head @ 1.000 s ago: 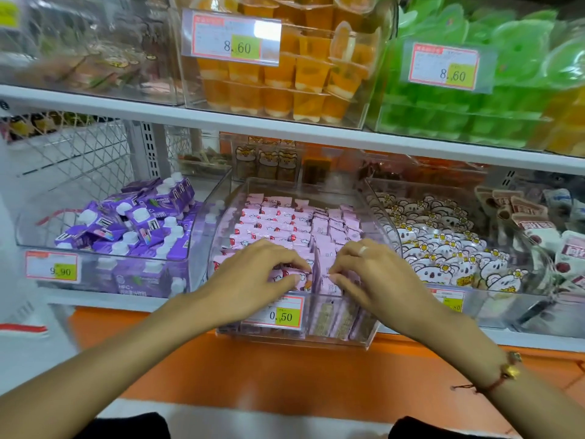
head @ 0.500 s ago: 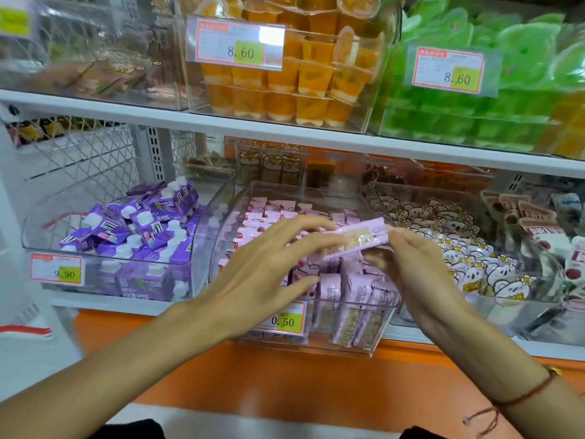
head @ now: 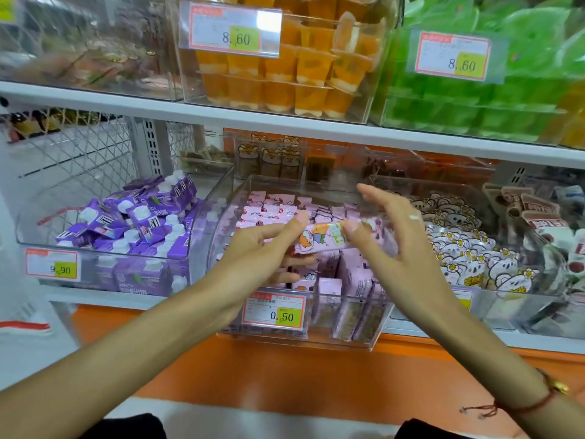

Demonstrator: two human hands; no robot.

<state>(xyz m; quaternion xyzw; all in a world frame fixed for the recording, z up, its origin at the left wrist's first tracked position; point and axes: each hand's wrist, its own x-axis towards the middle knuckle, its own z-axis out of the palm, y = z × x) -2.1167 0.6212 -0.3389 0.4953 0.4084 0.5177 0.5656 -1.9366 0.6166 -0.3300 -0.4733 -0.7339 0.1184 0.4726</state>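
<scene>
Shop shelves (head: 285,128) hold clear bins of snacks. Both hands meet over the middle bin (head: 316,339) (the one with the 0.50 tag (head: 273,312)). The left grip (head: 253,255) pinches one end of a pink packet (head: 329,237). The right grip (head: 408,258) is spread wide, with only its thumb on the packet. I think one packet is out, and it must go somewhere yet.

We hold a pink packet (head: 329,237) roughly level above the clear bin (head: 348,342) of matching packets on the lower shelf (head: 443,337). Our left hand (head: 262,251) pinches its left end between thumb and fingers. Our right hand (head: 402,248) lays its thumb on the packet's front, fingers straight and spread. A 0.50 price tag (head: 274,312) sits on the bin's front, and purple pouches (head: 133,223) lie to its left.
</scene>
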